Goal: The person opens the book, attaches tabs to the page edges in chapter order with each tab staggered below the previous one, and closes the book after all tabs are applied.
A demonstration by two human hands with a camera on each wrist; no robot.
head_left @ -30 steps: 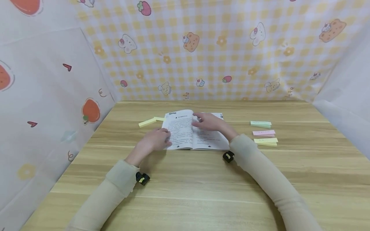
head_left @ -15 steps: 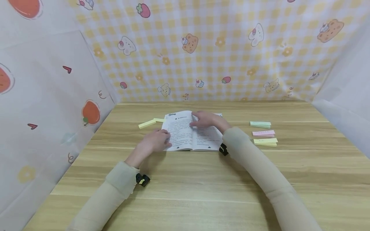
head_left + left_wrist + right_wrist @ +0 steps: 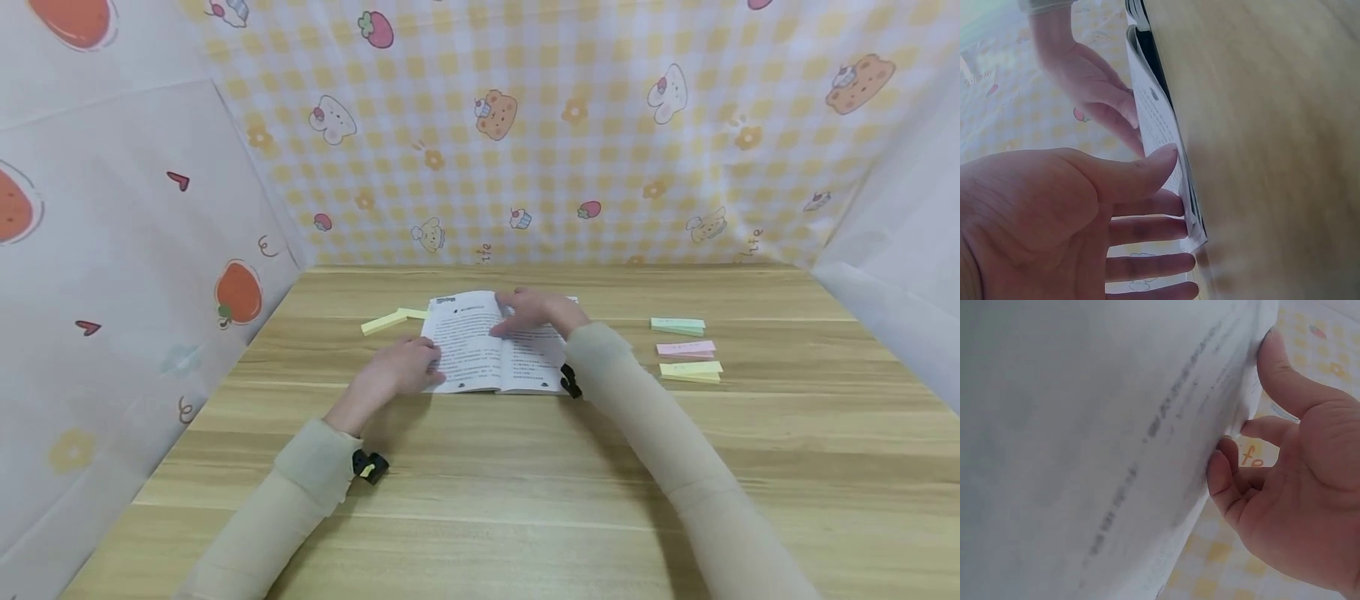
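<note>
right hand (image 3: 534, 309) leftward (head view only)

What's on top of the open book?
The right hand is over the upper part of the right page; the left hand reaches the lower outer edge of the left page. Whatever the hands cover can't be seen.

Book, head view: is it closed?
No, the book lies open on the table, with printed text showing on either side of its fold.
</note>
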